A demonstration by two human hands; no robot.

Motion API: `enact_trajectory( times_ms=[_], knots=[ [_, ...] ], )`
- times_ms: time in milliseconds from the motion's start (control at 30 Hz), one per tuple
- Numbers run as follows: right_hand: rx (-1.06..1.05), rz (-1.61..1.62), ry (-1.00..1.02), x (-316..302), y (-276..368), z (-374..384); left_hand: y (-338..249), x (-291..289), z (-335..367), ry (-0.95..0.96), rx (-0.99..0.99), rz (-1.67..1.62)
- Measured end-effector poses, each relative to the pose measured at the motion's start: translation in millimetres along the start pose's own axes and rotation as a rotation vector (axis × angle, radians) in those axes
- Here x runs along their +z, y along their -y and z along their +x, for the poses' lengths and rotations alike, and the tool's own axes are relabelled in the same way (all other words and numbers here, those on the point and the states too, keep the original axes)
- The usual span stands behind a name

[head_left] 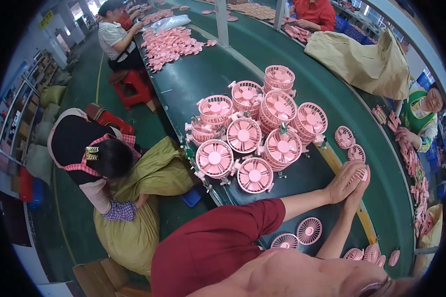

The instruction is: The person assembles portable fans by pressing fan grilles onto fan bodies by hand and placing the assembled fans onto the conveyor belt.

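Note:
Both of my hands are together over the edge of the green conveyor belt. My left hand [343,182] and my right hand [357,192] press from either side on a round pink fan grille [360,175], most of it hidden by the fingers. Just beyond them, two more pink grilles [356,153] lie on the belt. To the left, a cluster of pink fan housings [244,134] with blades inside stands on the dark tabletop, some stacked. Close to my forearms rest loose ribbed pink covers [309,231].
A yellow strip [369,225] edges the belt, with more pink covers [370,252] near it. A heap of pink parts [171,45] lies farther up the table. At left, a person [91,148] bends over a green sack [129,230]; other people work across the belt.

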State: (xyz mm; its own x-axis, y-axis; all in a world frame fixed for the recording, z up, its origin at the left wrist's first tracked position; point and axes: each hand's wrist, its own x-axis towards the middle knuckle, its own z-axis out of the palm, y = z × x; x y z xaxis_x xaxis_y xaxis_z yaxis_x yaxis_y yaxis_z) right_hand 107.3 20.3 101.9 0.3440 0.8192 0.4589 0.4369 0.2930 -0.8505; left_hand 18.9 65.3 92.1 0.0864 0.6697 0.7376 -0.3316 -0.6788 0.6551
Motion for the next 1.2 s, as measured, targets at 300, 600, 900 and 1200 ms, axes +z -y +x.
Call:
enact_trajectory(
  times_ms=[300,600,900,1200],
  knots=[
    [-0.032,-0.137,0.068,-34.9,11.7,2.5,30.0,11.2,-11.5,0.157,-0.514,-0.412],
    [-0.228,-0.644,0.415,-20.3,42.6,-3.0,58.9,-18.0,-8.1,0.411,-1.062,-1.553],
    [-0.138,-0.443,0.098,24.8,-1.0,-30.8,50.0,-4.9,-25.1,-0.124,-0.819,-1.137],
    [0.006,-0.263,-0.205,18.7,-44.8,-14.7,51.0,19.4,-16.5,-0.088,-0.441,-0.422]
  ],
)
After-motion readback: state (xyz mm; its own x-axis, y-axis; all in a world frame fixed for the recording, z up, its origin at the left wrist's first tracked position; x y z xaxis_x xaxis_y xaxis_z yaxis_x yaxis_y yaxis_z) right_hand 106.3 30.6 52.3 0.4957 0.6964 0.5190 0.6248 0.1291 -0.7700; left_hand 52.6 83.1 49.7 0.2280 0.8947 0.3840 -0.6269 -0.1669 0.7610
